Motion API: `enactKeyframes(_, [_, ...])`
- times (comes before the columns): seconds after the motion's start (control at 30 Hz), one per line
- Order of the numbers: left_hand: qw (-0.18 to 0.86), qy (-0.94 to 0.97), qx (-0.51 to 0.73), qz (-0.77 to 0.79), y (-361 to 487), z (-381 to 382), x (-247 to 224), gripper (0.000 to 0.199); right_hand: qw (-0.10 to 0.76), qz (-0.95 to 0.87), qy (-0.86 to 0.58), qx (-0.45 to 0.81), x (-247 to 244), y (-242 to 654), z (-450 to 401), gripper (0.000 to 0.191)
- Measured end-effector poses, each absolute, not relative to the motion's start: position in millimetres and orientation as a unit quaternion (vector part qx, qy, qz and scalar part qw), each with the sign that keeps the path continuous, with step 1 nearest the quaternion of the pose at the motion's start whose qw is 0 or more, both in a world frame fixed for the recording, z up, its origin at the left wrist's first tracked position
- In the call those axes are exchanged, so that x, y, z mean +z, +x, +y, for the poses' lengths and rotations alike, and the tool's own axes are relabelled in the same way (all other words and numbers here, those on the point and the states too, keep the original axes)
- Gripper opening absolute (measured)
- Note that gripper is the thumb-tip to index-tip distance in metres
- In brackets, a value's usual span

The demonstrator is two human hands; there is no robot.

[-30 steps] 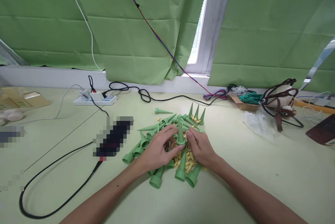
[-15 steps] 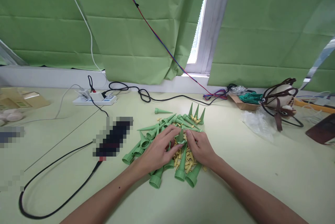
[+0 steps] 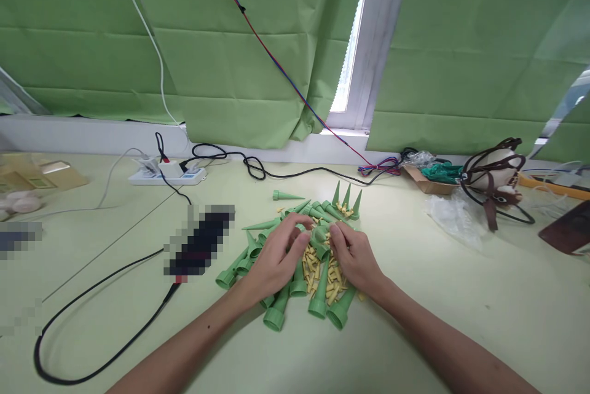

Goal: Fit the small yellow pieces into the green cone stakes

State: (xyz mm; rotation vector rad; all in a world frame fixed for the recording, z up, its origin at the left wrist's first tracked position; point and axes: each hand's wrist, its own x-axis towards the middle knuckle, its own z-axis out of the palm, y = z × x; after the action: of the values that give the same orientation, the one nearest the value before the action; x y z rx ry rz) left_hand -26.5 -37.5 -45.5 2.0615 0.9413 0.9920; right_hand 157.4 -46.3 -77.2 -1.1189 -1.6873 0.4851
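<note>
Green hollow cones (image 3: 318,302) lie in a pile on the pale table, with small yellow pieces (image 3: 332,283) heaped among them. My left hand (image 3: 286,252) is over the left of the pile, thumb and fingers apart, with nothing visible between them. At the right, my right hand (image 3: 353,249) is closed in a pinch; what its fingertips hold is too small to make out. A green cone (image 3: 319,236) lies between the hands, next to the right fingertips. Behind the hands, three cones (image 3: 349,197) stand upright with yellow pieces around them.
A power strip (image 3: 166,176) with black cables sits at the back left, and a blurred dark device (image 3: 200,243) lies left of the pile. Clear plastic (image 3: 454,216), a cardboard box (image 3: 426,182) and a bag with brown straps (image 3: 493,173) are at the right.
My left fingers have opened and drawn back left from the cone between the hands. That cone has tipped from upright. My right hand has barely moved.
</note>
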Motion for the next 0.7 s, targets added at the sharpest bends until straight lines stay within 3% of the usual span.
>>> enactKeyframes(0.23, [0.350, 0.771, 0.349, 0.401, -24.1, -35.0, -40.7, 0.053, 0.516, -0.695, -0.454, 0.210, -79.8, 158.0, -47.5, 0.035])
enactKeyframes(0.7, [0.361, 0.791, 0.302, 0.391, -23.1, -33.1, -42.4, 0.038, 0.503, -0.725, -0.413, 0.225, -78.9, 160.1, -48.8, 0.033])
